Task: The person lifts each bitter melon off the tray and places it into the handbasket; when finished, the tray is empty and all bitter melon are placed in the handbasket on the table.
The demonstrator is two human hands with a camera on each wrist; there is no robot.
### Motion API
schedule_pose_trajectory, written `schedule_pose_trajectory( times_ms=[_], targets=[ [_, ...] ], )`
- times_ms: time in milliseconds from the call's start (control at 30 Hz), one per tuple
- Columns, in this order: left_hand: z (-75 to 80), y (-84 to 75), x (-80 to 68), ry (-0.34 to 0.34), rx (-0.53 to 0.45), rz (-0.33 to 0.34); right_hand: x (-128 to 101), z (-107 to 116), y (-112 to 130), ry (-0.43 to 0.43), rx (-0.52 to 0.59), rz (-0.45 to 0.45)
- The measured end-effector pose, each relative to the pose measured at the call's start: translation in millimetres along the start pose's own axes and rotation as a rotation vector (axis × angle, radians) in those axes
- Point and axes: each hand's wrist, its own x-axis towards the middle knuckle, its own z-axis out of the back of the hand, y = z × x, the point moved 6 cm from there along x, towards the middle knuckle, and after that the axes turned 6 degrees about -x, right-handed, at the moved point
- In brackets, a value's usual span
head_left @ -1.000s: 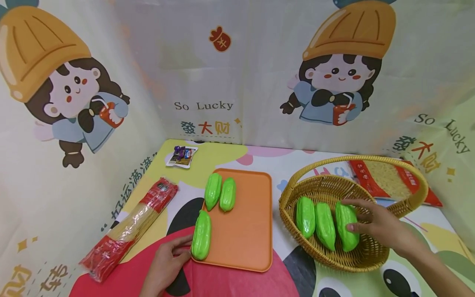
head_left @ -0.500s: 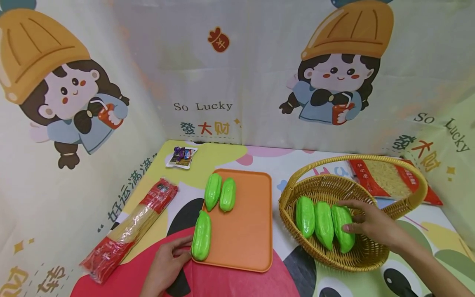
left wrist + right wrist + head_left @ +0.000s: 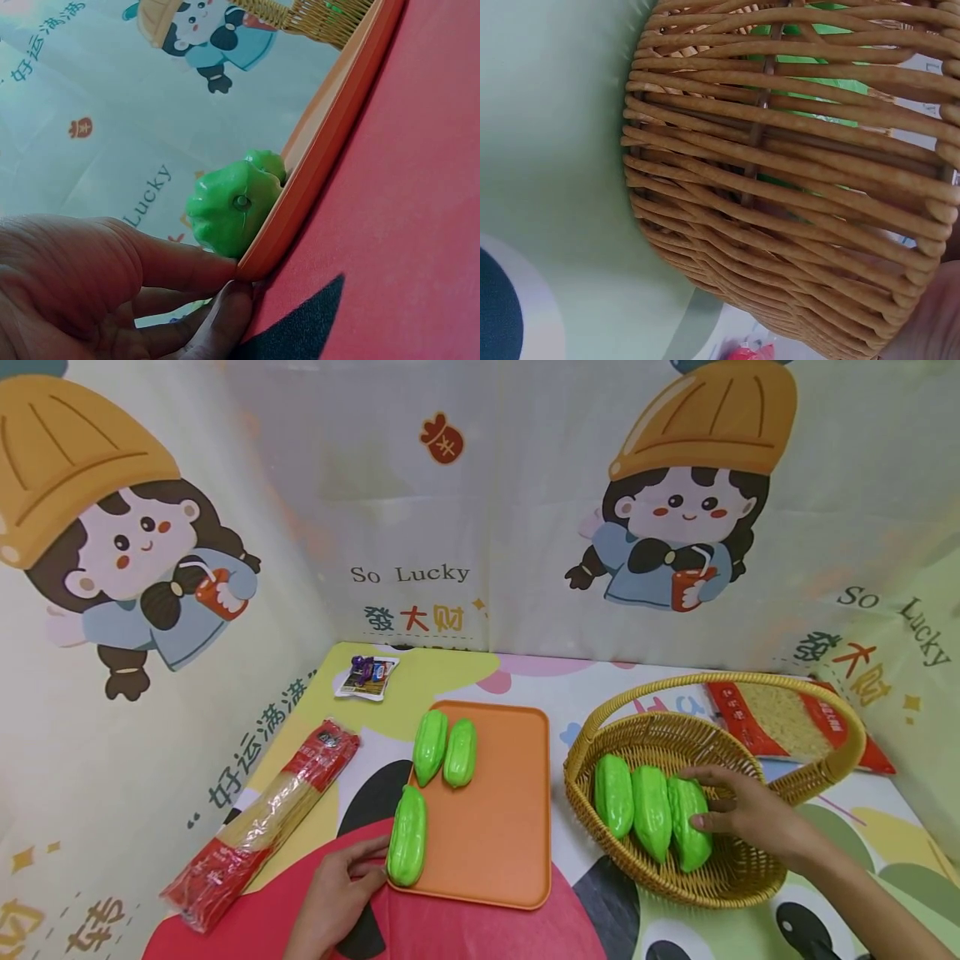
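My left hand (image 3: pixel 337 889) is at the near left corner of an orange tray (image 3: pixel 502 827); in the left wrist view its thumb and a finger pinch the rim. Three ribbed green gourds lie along the tray's left side, the nearest gourd (image 3: pixel 407 839) just beside that hand. My right hand (image 3: pixel 750 814) reaches into a wicker basket (image 3: pixel 592 827). Its fingers and thumb are round the rightmost gourd (image 3: pixel 690 827), which leans against the middle gourd (image 3: pixel 651 814); another gourd (image 3: pixel 615 797) lies to their left. In the right wrist view the basket's weave (image 3: pixel 780 165) hides most of that hand.
The basket's tall handle (image 3: pixel 720 679) arches over its far side. A long red noodle packet (image 3: pixel 262 827) lies left of the tray. A small snack packet (image 3: pixel 367 677) is at the back left, and a red-and-clear packet (image 3: pixel 787 718) lies behind the basket.
My right hand has shifted slightly left with the rightmost gourd, which has closed up against the middle one. The other basket gourds edged left too. The left hand and tray stay still.
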Motion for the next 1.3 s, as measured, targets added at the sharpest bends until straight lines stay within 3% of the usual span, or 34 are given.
schedule_pose_trajectory(
  times_ms=[600, 800, 933, 1033, 1167, 1300],
  targets=[
    [-0.3, 0.6, -0.1, -0.017, 0.002, 0.025, -1, 2, 0, -0.028, -0.051, -0.037],
    [0.8, 1.1, 0.1, -0.014, 0.01, 0.029, -2, 3, 7, -0.09, -0.188, -0.079],
    [1.8, 1.9, 0.3, -0.008, 0.016, 0.035, -9, 1, 32, -0.157, -0.314, -0.105],
    [1.9, 1.6, 0.3, -0.01, 0.014, 0.035, -16, -9, 63, -0.193, -0.322, -0.085],
    [1.3, 1.4, 0.3, -0.01, 0.009, 0.036, -26, -35, 108, -0.219, -0.228, 0.011],
    [0.7, 1.7, 0.7, -0.011, 0.012, 0.033, -25, -70, 141, -0.183, -0.08, 0.107]
  ],
)
